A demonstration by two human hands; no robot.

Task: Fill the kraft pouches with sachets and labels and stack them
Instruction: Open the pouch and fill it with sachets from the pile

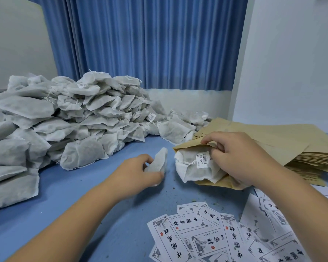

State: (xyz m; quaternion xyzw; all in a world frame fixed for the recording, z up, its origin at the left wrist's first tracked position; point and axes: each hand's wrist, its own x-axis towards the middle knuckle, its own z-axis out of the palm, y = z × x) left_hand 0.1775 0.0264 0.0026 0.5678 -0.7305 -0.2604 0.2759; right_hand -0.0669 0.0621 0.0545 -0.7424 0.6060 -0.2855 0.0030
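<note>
White printed paper labels wait; left hand grips a grey fabric sachet, seemingly next into the tan kraft paper pouch that the right hand holds open.

Light is even, diffuse and cool, moderately bright overall; the source is not in view. The curtain shows a paler band across its middle folds and darkens toward the top. Shadows are soft and short: a faint one under the left hand on the tabletop, deeper ones between the heaped sachets. No glare; the wall at right is bright, not blown out. Barrel distortion is strong: wall edges lean and bow, and forearms stretch toward the lower corners. Fine detail is smeared throughout. Print on the labels near centre is legible, softer at the lower right corner. Outline of the right hand is slightly soft.
</note>
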